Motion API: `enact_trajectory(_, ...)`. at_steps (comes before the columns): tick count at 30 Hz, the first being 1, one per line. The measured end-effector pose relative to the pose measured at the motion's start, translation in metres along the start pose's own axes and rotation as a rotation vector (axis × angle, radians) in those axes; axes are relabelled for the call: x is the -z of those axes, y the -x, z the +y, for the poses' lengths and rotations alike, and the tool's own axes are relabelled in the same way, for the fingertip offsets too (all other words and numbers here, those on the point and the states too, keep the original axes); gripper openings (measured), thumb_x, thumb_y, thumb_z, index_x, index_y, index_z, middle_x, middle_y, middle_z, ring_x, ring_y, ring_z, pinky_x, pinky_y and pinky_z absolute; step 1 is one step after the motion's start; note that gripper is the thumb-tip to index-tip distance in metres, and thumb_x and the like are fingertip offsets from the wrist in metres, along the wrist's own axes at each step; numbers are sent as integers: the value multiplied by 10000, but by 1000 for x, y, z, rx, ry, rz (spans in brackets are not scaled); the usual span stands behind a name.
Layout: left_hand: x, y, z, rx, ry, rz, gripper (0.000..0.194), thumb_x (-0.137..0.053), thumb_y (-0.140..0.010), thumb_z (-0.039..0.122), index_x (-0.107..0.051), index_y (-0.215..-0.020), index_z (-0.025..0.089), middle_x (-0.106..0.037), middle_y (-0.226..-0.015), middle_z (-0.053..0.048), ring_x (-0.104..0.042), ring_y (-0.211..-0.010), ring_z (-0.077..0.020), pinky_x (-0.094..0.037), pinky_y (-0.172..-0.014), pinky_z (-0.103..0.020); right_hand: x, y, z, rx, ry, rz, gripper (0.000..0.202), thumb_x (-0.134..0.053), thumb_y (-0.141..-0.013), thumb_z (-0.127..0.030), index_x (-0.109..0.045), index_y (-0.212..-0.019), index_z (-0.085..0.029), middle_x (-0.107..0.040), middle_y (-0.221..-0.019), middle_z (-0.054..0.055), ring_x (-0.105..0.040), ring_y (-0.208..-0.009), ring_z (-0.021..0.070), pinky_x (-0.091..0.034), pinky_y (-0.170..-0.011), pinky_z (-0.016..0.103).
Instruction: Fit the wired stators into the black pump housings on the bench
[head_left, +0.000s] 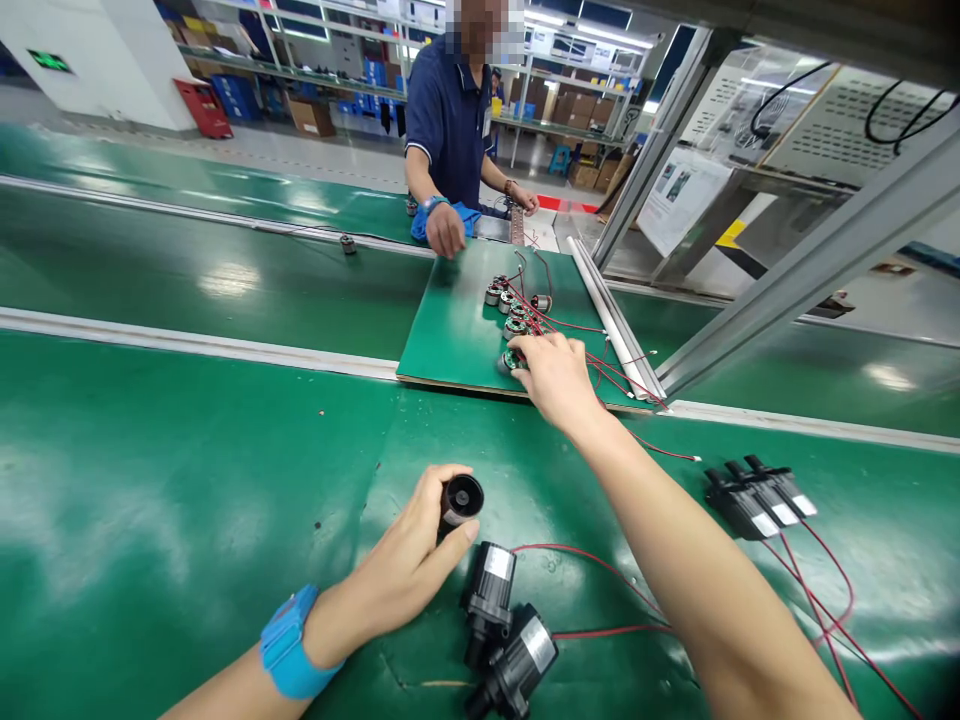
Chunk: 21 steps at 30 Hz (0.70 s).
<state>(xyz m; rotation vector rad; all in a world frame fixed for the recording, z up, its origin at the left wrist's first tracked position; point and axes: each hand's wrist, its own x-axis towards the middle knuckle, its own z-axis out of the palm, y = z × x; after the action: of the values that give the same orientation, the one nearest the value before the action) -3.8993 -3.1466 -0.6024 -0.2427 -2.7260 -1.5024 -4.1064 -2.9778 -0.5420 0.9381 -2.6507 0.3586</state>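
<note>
My left hand (409,555) is wrapped round a black round pump housing (463,496), its hollow end facing up. Farther out, my right hand (555,375) has its fingers closed on a small round motor part (511,361) with a green circuit board on top, near the front edge of a green board (457,340). Just beyond those fingers, several similar motor parts (516,325) with red wires are grouped. Two black pumps (491,580) with white labels and red wires lie on the bench close to my left hand.
More black pumps (761,497) with red wires sit at the right. The green board bridges a channel between benches. A metal frame post (787,270) slants over the right side. Across the board stands a co-worker (450,120), one hand above its far left corner.
</note>
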Motion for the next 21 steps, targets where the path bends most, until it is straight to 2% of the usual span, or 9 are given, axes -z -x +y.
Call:
enact_trajectory(4, -14, 1, 7, -46, 207, -81, 381, -549, -987, 349, -440, -1349, 306, -574, -1233, -43, -584, -1127, -199, -482, -987, -340, 26, 51, -18, -5, -535, -55, 385, -624, -952, -261, -540, -1326, -224, -691, -1152, 59, -649, -902, 171, -519, -791, 312)
enact_trajectory(6, -20, 0, 9, -52, 268, -94, 408, -626, -950, 367, -492, -1331, 312, -605, -1206, -35, -601, -1105, -207, -487, -973, -342, 44, 80, -26, 27, -597, -84, 412, -635, -961, -323, -547, -1360, -271, -688, -1145, 47, -659, -878, 163, -539, -767, 302)
enact_trajectory(10, -27, -1, 10, -58, 231, -44, 395, -739, -871, 392, -598, -1224, 287, -663, -1128, -33, -625, -1037, -230, -496, -895, -346, 71, 124, -37, 133, -583, -123, 394, -706, -918, -384, -629, -1291, -282, -688, -1169, 65, -665, -1025, 193, -564, -855, 305)
enact_trajectory(12, -28, -1, 10, -77, 210, -9, 377, -745, -865, 380, -611, -1205, 286, -676, -1090, -25, -632, -994, -222, -499, -853, -332, 74, 135, -42, 156, -576, -170, 380, -723, -900, -396, -646, -1252, -273, -708, -1112, 59, -675, -997, 191, -569, -852, 301)
enact_trajectory(15, -30, -1, 9, -117, 189, 31, 355, -725, -880, 347, -609, -1212, 297, -679, -1098, -15, -636, -992, -208, -503, -850, -316, 67, 142, -46, 166, -546, -219, 359, -735, -883, -408, -659, -1205, -269, -719, -1056, 36, -679, -947, 184, -561, -809, 293)
enact_trajectory(21, -33, 2, 2, -136, 127, 70, 363, -723, -878, 331, -577, -1208, 294, -674, -1111, -13, -643, -1028, -206, -526, -887, -328, 47, 139, -51, 182, -517, -156, 403, -770, -831, -462, -680, -1145, -226, -727, -978, 24, -680, -885, 175, -530, -748, 272)
